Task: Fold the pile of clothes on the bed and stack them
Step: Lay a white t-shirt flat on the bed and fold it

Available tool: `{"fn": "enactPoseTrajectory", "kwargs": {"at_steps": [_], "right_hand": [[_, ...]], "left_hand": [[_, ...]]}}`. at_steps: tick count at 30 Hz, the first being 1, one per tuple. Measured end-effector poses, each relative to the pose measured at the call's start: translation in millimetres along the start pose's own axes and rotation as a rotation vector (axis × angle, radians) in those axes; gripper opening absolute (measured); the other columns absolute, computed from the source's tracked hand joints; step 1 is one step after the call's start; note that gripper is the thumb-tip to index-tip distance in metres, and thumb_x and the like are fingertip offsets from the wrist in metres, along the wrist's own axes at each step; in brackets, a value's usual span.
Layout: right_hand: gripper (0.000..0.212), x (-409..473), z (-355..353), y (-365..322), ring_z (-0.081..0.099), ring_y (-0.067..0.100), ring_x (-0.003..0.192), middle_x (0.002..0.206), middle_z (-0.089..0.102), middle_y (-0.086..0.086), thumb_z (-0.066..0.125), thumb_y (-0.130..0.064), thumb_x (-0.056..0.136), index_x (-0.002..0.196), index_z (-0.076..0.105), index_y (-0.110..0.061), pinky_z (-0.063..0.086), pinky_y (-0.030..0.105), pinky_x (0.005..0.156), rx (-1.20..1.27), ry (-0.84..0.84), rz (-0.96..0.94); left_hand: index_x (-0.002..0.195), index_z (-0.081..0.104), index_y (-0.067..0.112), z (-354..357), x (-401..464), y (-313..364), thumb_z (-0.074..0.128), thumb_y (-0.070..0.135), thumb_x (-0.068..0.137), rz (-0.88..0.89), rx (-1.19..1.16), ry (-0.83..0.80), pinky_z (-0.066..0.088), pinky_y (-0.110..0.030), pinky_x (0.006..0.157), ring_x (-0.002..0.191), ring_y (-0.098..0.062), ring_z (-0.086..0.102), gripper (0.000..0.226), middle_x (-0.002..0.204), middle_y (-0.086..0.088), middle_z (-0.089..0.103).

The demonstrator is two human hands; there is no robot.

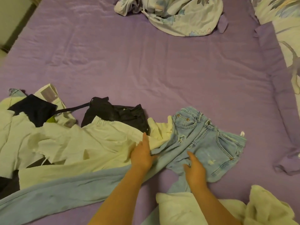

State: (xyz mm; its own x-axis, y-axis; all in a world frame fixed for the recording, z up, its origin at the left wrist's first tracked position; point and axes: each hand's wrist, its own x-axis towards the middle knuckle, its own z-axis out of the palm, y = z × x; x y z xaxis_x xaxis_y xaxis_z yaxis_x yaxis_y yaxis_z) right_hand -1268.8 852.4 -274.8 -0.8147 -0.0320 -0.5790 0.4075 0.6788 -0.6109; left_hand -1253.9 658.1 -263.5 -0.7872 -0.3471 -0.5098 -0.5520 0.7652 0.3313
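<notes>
1. Head view, work surface: the bed (146, 65) carries a purple sheet, wrinkled across its middle.
2. Head view, jeans (211, 143): light blue denim, lying near and right of centre. The waist end points far; one leg (56, 194) runs out to the near left, over the sheet.
3. Head view, left hand (142, 155): placed at the left edge of the jeans, where the leg leaves the seat. The fingers lie fairly straight and point far; the thumb side meets a fold of denim. Whether it pinches that fold cannot be told.
4. Head view, right hand (194, 169): rests flat on the seat of the jeans, fingers straight and spread, grasping nothing.
5. Head view, white clothes (73, 143): an unfolded heap at the left, touching the jeans.
6. Head view, dark clothes (116, 116): crumpled just beyond the white heap, partly under it.
7. Head view, white garment (227, 208): bunched at the near right edge, beside the right forearm.
8. Head view, floral bedding (170, 15): crumpled at the far centre, well apart from the clothes.
</notes>
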Motion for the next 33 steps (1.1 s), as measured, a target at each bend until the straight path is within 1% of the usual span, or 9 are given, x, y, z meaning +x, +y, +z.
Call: {"fn": "enactPoseTrajectory", "kwargs": {"at_steps": [4,8,10,13,17,20,25,29,33], "right_hand": [[0.045,-5.4,-5.3,-11.0,0.057,0.032,0.114,0.121,0.061,0.021,0.042,0.011,0.094,0.138,0.045,-0.001,0.038,0.025,0.095,0.107,0.046,-0.010],[0.050,-20.2,-8.5,-34.4,0.057,0.030,0.109,0.116,0.059,0.019,0.052,0.002,0.093,0.141,0.040,-0.003,0.040,0.031,0.095,0.238,-0.042,0.047],[0.062,-28.7,-6.7,-46.0,0.054,0.031,0.113,0.124,0.054,0.022,0.061,-0.006,0.090,0.145,0.032,-0.004,0.041,0.035,0.095,0.318,-0.098,0.111],[0.079,-38.7,-2.0,-54.0,0.045,0.033,0.127,0.142,0.042,0.020,0.069,-0.019,0.086,0.148,0.022,-0.004,0.039,0.036,0.099,0.339,-0.045,0.098],[0.099,-27.8,-0.4,-50.9,0.021,0.037,0.141,0.156,0.017,0.016,0.067,-0.050,0.081,0.152,0.007,-0.016,0.027,0.055,0.107,0.101,0.138,0.089],[0.101,-12.4,4.5,-51.0,0.027,0.038,0.139,0.156,0.019,0.016,0.069,-0.041,0.083,0.152,0.000,-0.018,0.030,0.052,0.107,0.302,0.038,0.127],[0.073,-16.1,18.6,-59.5,0.058,0.030,0.102,0.112,0.062,0.024,0.062,-0.007,0.089,0.150,0.021,-0.009,0.046,0.039,0.089,0.471,-0.052,0.079],[0.059,-40.6,20.0,-89.9,0.054,0.013,0.080,0.079,0.057,0.000,0.057,-0.007,0.093,0.146,0.031,-0.009,0.041,0.026,0.075,0.516,-0.128,-0.063],[0.029,-74.6,25.9,-131.5,0.051,0.008,0.065,0.060,0.053,-0.015,0.056,-0.003,0.091,0.108,0.054,-0.026,0.042,0.025,0.065,0.513,-0.193,-0.229]], "left_hand": [[0.126,0.049,0.006,-16.0,-4.1,-4.5,0.052,0.015,0.092,0.010,-0.154,0.030,0.048,-0.040,0.082,0.098,-0.031,0.060,0.035,0.110,-0.014,0.065],[0.088,0.051,0.009,-31.0,-40.6,-5.4,0.056,0.014,0.089,0.005,-0.309,0.102,0.032,-0.026,0.058,0.077,-0.021,0.052,0.007,0.087,-0.011,0.061],[0.090,0.052,0.014,-41.4,-58.9,-8.9,0.060,0.017,0.088,-0.009,-0.403,0.107,0.031,-0.017,0.052,0.075,-0.017,0.050,0.009,0.081,0.000,0.056],[0.117,0.055,0.019,-58.9,-79.8,-15.9,0.067,0.020,0.085,-0.039,-0.514,0.079,0.034,-0.007,0.059,0.088,-0.012,0.054,0.034,0.095,0.009,0.056],[0.145,0.034,0.027,-65.4,-89.8,-27.4,0.073,0.026,0.082,-0.053,-0.643,0.040,0.032,-0.020,0.095,0.130,-0.018,0.040,0.074,0.137,0.005,0.045],[0.144,0.033,0.034,-59.6,-89.8,-34.5,0.075,0.028,0.080,-0.022,-0.700,0.062,0.029,-0.020,0.099,0.131,-0.008,0.034,0.077,0.137,0.013,0.039],[0.123,0.052,0.041,-62.6,-101.1,-43.3,0.077,0.025,0.078,-0.005,-0.901,0.117,0.046,-0.011,0.085,0.114,0.000,0.055,0.054,0.121,0.021,0.059],[0.123,0.057,0.023,-91.0,-119.5,-54.4,0.078,0.029,0.077,-0.115,-1.003,0.209,0.049,-0.039,0.097,0.109,-0.015,0.061,0.051,0.117,0.006,0.065],[0.123,0.056,0.022,-128.2,-139.4,-66.6,0.078,0.031,0.076,-0.110,-1.040,0.294,0.052,-0.031,0.087,0.102,-0.010,0.061,0.053,0.112,0.009,0.064]]}}
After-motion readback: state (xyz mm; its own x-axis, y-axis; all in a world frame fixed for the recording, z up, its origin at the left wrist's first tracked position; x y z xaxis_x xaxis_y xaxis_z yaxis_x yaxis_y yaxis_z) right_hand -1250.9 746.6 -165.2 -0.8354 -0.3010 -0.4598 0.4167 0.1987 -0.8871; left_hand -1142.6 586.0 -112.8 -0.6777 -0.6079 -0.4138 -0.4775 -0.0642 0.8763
